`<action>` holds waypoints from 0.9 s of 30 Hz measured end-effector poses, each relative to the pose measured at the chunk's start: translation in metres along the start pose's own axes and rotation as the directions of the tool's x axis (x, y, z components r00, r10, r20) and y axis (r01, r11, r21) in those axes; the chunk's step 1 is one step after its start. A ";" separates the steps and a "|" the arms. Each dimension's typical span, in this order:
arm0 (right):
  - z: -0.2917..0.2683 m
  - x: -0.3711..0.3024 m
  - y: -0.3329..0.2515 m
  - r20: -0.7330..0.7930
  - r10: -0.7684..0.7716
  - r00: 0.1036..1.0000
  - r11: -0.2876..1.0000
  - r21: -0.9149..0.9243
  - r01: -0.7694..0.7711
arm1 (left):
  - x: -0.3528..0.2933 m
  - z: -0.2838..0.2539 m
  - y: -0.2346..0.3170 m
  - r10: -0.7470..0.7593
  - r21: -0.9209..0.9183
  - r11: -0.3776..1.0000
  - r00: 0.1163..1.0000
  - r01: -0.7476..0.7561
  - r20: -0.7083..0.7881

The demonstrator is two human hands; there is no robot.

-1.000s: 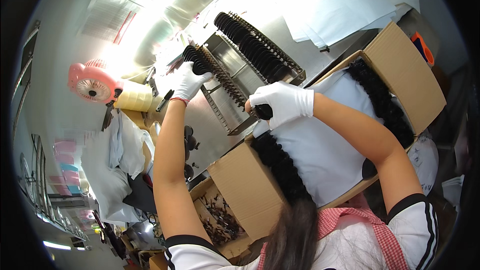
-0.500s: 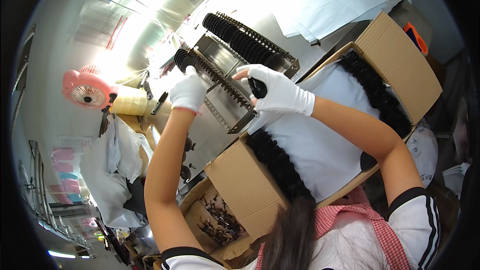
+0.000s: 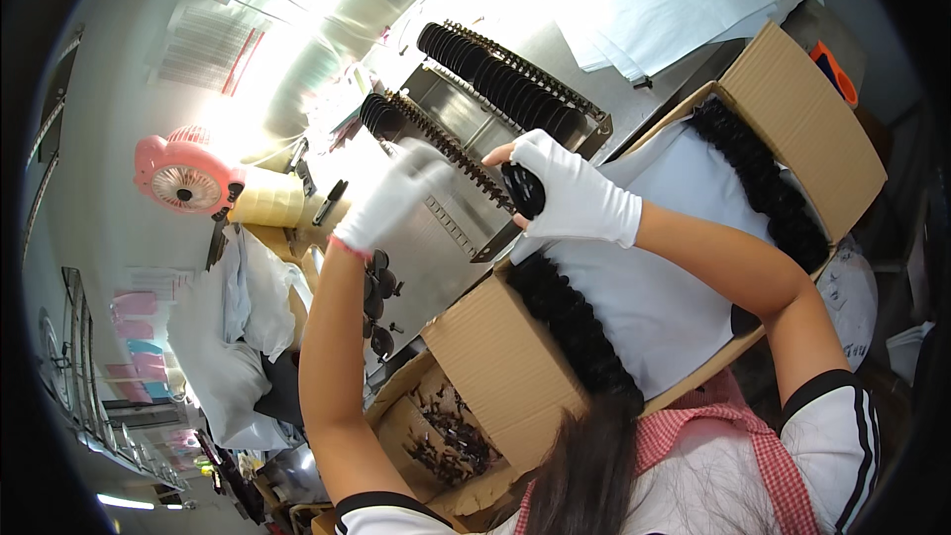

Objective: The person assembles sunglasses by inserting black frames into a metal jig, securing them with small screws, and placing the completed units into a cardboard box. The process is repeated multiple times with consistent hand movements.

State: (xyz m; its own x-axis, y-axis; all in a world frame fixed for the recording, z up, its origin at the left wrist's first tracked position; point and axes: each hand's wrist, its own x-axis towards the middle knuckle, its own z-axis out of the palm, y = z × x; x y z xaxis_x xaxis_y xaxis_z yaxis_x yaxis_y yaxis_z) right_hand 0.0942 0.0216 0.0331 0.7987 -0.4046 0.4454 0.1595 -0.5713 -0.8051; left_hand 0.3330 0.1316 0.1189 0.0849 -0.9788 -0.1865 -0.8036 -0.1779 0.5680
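My white-gloved right hand (image 3: pixel 582 190) grips a small stack of black discs (image 3: pixel 522 190) between thumb and bare fingertips, above the near end of a metal rack (image 3: pixel 451 152). Motion smears my gloved left hand (image 3: pixel 396 198), which is between the rack's near rail and the right hand; its fingers cannot be made out. Black discs stand in a long row (image 3: pixel 495 84) along the rack's far rail. A shorter group of discs (image 3: pixel 380 116) sits at the left end of the near rail. Beside my left forearm are several dark round pieces (image 3: pixel 379 289).
In front of me a cardboard box (image 3: pixel 507 367) holds a white sheet (image 3: pixel 659 272) between dark rows. A smaller carton (image 3: pixel 396 441) contains dark bits. Around the bench are a pink fan (image 3: pixel 185 186), yellow roll (image 3: pixel 269 200), marker (image 3: pixel 330 200), white sheets (image 3: pixel 669 5) and orange-handled tool (image 3: pixel 834 74).
My left hand has come away from the discs on the near rail and moved right and downward toward my right hand. The right hand keeps its hold on the black discs.
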 end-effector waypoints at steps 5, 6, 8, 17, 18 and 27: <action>-0.006 0.001 0.019 0.071 -0.021 0.997 0.991 0.136 0.011 | 0.061 -0.037 -0.088 -0.054 0.623 0.604 0.806 0.497 -0.590; -0.006 0.003 0.022 0.097 -0.067 0.993 0.990 0.129 0.054 | 0.071 -0.045 -0.098 0.013 0.645 0.676 0.869 0.356 -0.494; -0.008 0.007 0.027 0.216 -0.008 0.976 0.997 0.079 -0.009 | 0.085 -0.051 -0.106 0.268 0.612 0.786 0.844 0.088 -0.465; -0.020 0.009 0.039 0.325 -0.082 0.942 0.989 0.147 0.035 | 0.118 -0.035 -0.056 -0.556 0.011 0.806 0.765 0.591 -0.325; -0.020 0.010 0.039 0.324 -0.070 0.944 0.988 0.150 0.022 | 0.123 -0.031 -0.059 -0.475 0.227 0.755 0.752 0.615 -0.458; -0.006 -0.006 -0.005 -0.162 0.129 0.978 0.984 0.145 -0.106 | 0.057 -0.009 -0.019 -0.309 0.237 0.886 0.889 0.398 -0.339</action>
State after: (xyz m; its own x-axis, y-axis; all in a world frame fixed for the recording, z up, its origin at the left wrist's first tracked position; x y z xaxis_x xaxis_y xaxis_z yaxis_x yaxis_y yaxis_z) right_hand 0.0847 0.0225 0.0366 0.7079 -0.5853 0.3953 0.1566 -0.4157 -0.8959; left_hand 0.3582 0.0783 0.1047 0.5232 -0.8494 -0.0692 -0.8179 -0.5232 0.2395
